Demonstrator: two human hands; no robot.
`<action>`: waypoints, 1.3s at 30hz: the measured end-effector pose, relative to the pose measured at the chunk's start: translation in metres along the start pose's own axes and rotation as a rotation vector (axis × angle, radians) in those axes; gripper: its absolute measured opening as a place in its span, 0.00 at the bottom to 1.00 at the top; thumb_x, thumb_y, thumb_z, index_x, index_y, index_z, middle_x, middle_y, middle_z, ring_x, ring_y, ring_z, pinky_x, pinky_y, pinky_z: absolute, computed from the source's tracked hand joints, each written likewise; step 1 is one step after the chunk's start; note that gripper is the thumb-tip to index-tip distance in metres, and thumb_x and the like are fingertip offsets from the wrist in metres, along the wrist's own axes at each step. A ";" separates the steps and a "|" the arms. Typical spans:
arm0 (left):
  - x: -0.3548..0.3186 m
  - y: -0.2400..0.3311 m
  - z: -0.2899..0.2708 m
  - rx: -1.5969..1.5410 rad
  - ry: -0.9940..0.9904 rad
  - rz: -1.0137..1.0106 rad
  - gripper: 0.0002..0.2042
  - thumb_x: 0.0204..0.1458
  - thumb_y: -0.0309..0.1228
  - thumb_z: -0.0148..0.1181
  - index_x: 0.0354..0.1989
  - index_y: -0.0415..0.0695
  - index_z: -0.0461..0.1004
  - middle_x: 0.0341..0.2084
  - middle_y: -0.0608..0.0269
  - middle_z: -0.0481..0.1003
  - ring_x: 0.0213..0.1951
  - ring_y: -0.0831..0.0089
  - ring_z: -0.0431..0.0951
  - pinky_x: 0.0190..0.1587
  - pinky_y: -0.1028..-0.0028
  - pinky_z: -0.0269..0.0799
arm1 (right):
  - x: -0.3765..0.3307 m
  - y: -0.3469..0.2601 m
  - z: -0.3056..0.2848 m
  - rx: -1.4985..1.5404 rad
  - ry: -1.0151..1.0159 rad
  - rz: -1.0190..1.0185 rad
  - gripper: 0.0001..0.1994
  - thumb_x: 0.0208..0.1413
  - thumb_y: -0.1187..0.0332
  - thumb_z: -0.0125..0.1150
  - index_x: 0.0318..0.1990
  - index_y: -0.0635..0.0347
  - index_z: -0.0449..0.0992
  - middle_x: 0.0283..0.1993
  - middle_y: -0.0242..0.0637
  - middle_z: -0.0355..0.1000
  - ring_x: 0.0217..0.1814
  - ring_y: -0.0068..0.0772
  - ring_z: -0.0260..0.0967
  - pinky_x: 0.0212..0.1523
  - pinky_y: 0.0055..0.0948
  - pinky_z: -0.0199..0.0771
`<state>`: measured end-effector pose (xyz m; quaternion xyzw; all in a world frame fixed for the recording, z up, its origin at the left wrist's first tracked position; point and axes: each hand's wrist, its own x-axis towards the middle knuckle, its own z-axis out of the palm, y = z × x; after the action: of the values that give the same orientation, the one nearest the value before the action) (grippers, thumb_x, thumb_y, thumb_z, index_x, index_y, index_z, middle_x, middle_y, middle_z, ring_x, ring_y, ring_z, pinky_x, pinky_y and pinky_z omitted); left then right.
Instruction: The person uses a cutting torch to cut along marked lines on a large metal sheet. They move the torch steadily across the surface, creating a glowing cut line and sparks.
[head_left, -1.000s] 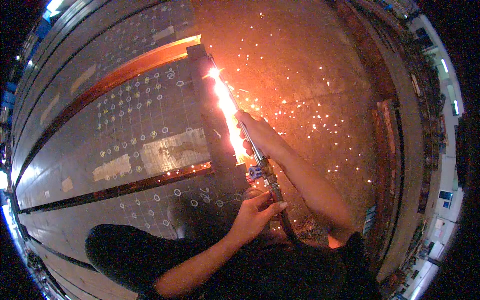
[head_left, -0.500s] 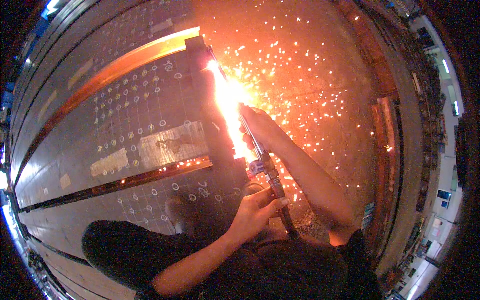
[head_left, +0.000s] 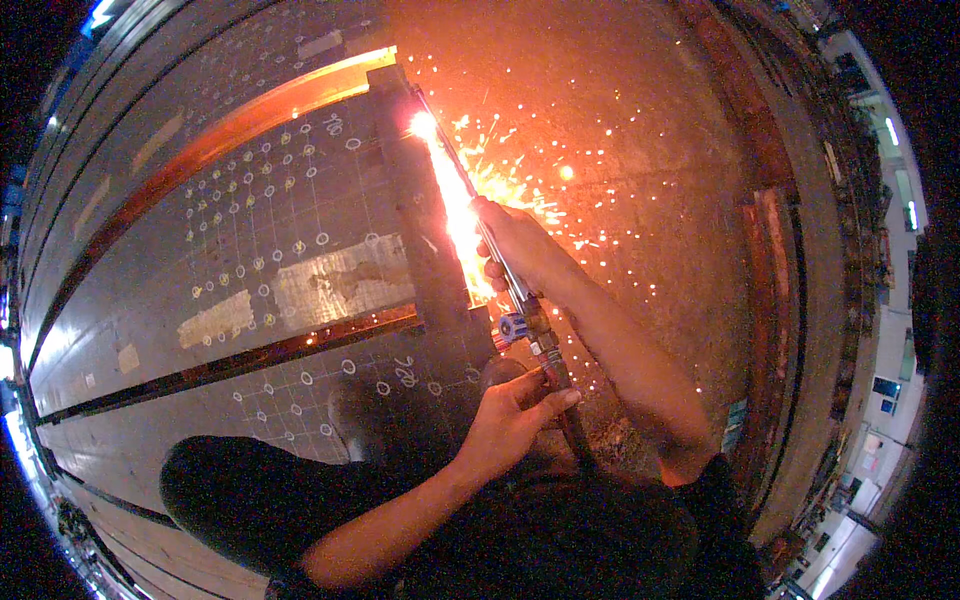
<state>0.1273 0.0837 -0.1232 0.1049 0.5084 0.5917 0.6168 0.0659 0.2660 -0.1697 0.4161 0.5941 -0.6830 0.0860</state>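
A long metal cutting torch (head_left: 541,338) slants from lower middle up to the steel edge, its far end beside a bright white-orange glow. My right hand (head_left: 520,245) is closed round the torch's tubes near the middle. Behind the blue valve knob (head_left: 513,327), my left hand (head_left: 510,418) pinches the rear of the torch, where a dark hose leads back toward me. Left of the torch, a dark flat steel bar (head_left: 425,215) lies across the end of a steel plate (head_left: 345,190) with chalk circles and grid lines. Glare hides the edge being burned.
Sparks (head_left: 600,235) spray rightward over the brown floor (head_left: 640,120). Gaps between the plates glow orange. My dark-clad knee (head_left: 230,490) rests over the nearer plate (head_left: 290,400). Rusty steel beams (head_left: 770,260) lie along the right side.
The spark spray has thinned and the glare has shrunk, showing more of the torch and floor. Both hands keep their grip, with the right hand nearly in the same place.
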 end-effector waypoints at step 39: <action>-0.003 0.005 0.004 -0.006 0.024 -0.128 0.14 0.57 0.31 0.60 0.47 0.35 0.75 0.37 0.62 0.77 0.39 0.76 0.76 0.45 0.71 0.79 | -0.006 -0.003 0.001 -0.003 -0.008 0.066 0.25 0.62 0.43 0.43 0.36 0.60 0.69 0.24 0.32 0.64 0.18 0.24 0.63 0.20 0.28 0.67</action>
<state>0.1277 0.0843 -0.1165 0.0630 0.5198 0.5536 0.6476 0.0669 0.2637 -0.1637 0.4324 0.5807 -0.6807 0.1115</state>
